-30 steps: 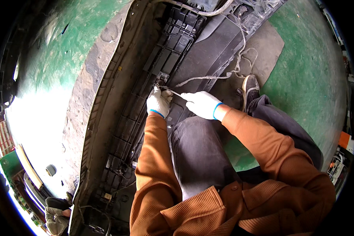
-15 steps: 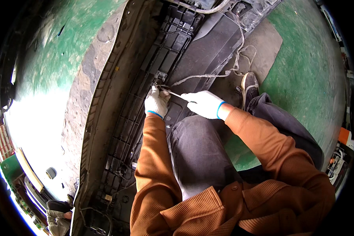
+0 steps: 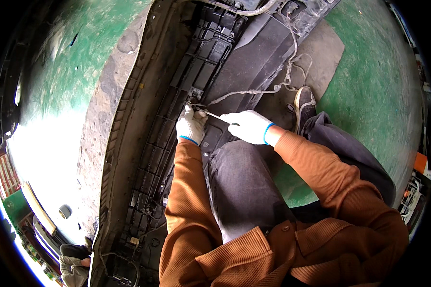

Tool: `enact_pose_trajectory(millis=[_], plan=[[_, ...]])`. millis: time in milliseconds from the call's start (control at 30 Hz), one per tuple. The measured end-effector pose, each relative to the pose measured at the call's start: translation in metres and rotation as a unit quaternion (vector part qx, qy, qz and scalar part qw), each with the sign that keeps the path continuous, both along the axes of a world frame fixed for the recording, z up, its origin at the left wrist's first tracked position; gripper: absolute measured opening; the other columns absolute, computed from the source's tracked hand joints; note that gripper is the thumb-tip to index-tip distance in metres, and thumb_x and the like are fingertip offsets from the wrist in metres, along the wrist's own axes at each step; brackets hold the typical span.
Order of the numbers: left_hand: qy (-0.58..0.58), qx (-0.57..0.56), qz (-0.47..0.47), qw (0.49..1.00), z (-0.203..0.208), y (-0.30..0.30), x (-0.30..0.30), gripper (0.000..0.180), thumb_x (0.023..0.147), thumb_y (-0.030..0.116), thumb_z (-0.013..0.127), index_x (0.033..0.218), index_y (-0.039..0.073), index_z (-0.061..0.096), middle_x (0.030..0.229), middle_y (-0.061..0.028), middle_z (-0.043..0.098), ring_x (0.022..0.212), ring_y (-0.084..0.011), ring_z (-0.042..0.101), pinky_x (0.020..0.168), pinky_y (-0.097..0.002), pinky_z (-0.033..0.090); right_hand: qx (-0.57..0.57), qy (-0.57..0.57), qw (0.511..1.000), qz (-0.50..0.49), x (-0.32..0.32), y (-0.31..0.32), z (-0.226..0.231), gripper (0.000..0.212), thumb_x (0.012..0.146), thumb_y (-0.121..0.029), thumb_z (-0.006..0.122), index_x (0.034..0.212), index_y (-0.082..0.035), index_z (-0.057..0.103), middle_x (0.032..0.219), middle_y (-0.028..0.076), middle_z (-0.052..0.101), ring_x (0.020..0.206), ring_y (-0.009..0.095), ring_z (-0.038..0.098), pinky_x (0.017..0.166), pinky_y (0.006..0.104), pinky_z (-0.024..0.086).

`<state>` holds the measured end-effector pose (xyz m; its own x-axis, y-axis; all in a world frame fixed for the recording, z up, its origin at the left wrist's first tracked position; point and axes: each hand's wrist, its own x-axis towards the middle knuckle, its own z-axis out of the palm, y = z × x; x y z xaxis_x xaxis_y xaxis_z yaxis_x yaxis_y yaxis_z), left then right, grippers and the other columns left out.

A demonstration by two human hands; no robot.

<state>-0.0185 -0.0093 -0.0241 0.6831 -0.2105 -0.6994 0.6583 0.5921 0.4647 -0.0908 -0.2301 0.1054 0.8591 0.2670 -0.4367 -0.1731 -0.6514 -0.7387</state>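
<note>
A large dark car bumper (image 3: 122,143) lies with its ribbed inner side up, a long black plastic lattice (image 3: 163,143) running along it. My left hand (image 3: 191,126), in a white glove with a blue cuff, is closed at the lattice, its fingers around the end of a wiring harness (image 3: 244,93). What exactly sits between those fingers is partly hidden. My right hand (image 3: 249,126), gloved the same way, grips a screwdriver (image 3: 212,114). Its handle is hidden in my fist; the thin metal shaft slants up-left to the left hand's fingertips.
The harness loops over grey sheeting (image 3: 323,57) beside my shoe (image 3: 305,103). Green floor (image 3: 373,95) shows on both sides. Another person's clothed body (image 3: 73,263) is at the lower left, near a small cylinder (image 3: 65,211). Assorted parts (image 3: 409,198) lie along the right rim.
Both hands and the screwdriver hold almost the same place. The view has shifted very slightly; no object has visibly been moved.
</note>
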Motion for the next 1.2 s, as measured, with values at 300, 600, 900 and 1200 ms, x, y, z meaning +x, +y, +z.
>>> enact_pose_trajectory(millis=[300, 600, 900, 1200], plan=[[0.005, -0.017, 0.018, 1.0, 0.003, -0.003, 0.0, 0.023, 0.113, 0.027, 0.048, 0.116, 0.006, 0.057, 0.076, -0.0141, 0.07, 0.077, -0.0297, 0.07, 0.077, -0.044, 0.059, -0.004, 0.023, 1.0, 0.008, 0.001, -0.002, 0.001, 0.049, 0.099, -0.023, 0.055, 0.145, -0.004, 0.06, 0.136, 0.02, 0.068, 0.119, 0.033, 0.068, 0.106, 0.0374, 0.05], [0.005, -0.036, 0.04, 0.999, -0.003, -0.002, 0.0, 0.023, 0.113, 0.026, 0.048, 0.113, 0.004, 0.057, 0.077, -0.0174, 0.068, 0.08, -0.0334, 0.068, 0.085, -0.0485, 0.057, 0.006, -0.005, 1.0, -0.01, -0.003, 0.002, -0.003, 0.051, 0.098, -0.025, 0.051, 0.141, -0.001, 0.061, 0.131, 0.024, 0.068, 0.119, 0.039, 0.067, 0.103, 0.0425, 0.051], [0.009, -0.032, 0.042, 0.999, -0.006, -0.002, 0.001, 0.022, 0.113, 0.025, 0.049, 0.112, 0.003, 0.055, 0.078, -0.0197, 0.07, 0.074, -0.034, 0.069, 0.077, -0.0476, 0.059, -0.02, -0.039, 0.999, 0.011, 0.002, 0.003, -0.003, 0.049, 0.098, -0.024, 0.053, 0.142, -0.002, 0.062, 0.131, 0.023, 0.069, 0.117, 0.037, 0.069, 0.103, 0.0404, 0.053], [0.009, -0.017, 0.045, 0.999, -0.002, -0.005, -0.001, 0.021, 0.112, 0.024, 0.05, 0.111, 0.004, 0.056, 0.074, -0.0182, 0.07, 0.071, -0.0326, 0.069, 0.074, -0.0469, 0.059, -0.019, -0.005, 1.0, 0.011, 0.004, 0.001, 0.006, 0.05, 0.098, -0.025, 0.052, 0.142, -0.003, 0.061, 0.12, 0.025, 0.071, 0.109, 0.04, 0.07, 0.096, 0.0441, 0.054]])
